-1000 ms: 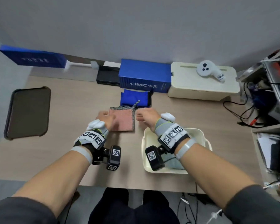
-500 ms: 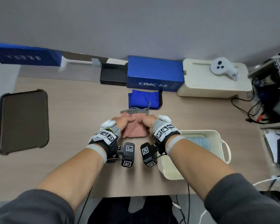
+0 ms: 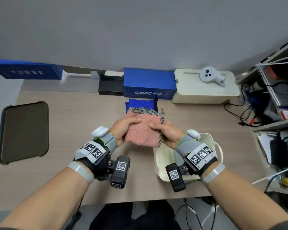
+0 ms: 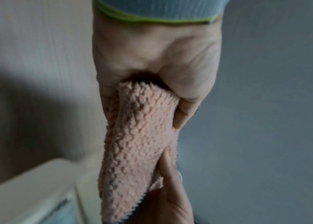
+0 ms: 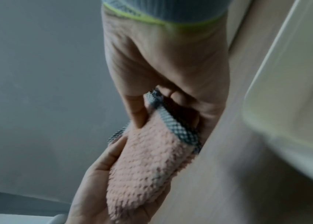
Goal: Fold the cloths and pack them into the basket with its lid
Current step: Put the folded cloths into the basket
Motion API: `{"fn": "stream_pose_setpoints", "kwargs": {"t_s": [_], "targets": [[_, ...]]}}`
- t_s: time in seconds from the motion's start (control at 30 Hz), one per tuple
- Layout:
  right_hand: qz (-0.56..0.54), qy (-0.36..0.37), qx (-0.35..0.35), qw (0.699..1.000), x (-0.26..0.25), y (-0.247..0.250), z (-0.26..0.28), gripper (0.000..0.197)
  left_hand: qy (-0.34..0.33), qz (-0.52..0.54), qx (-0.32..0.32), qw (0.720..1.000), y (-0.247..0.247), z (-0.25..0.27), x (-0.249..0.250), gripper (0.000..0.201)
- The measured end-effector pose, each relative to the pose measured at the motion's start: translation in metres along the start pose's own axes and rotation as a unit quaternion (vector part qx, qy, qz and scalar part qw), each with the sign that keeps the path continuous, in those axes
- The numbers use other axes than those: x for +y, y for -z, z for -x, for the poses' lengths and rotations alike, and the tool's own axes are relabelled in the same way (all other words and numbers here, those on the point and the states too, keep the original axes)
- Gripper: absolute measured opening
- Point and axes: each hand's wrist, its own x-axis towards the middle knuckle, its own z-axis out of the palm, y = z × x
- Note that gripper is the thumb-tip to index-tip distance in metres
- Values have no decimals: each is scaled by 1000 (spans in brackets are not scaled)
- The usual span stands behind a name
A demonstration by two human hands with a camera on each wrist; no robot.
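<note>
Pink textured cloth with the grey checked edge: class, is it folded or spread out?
Folded. The pink textured cloth is a compact doubled square, layered edges showing, gripped by the left hand and right hand.

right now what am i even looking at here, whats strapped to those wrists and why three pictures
A person is working bare-handed, no robot. One camera sits on the head, looking down at the desk; a small camera strapped under each wrist gives the two close-ups along the palms. The left hand and right hand both grip a folded pink cloth, thumbs on top, lifted off the table. A folded blue cloth lies behind it. The cream basket sits under the right wrist, and its dark lid lies far left.
</note>
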Motion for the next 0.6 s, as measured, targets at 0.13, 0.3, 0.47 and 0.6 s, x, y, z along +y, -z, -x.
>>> {"fn": "stream_pose_setpoints", "kwargs": {"t_s": [0.13,0.3,0.47,0.6], "targets": [[50,55,73,995,6,58,35,39,21,-28,-27,999,-56,1,-20,31],[144,74,150,975,15,131,71,35,52,-66,-15,996,-124,-5,-64,20],[268,-19,212,940,37,178,66,43,104,-129,47,985,-157,-27,-110,31],[339,-78,220,912,49,190,58,43,132,-160,67,976,-176,-48,-136,30]]}}
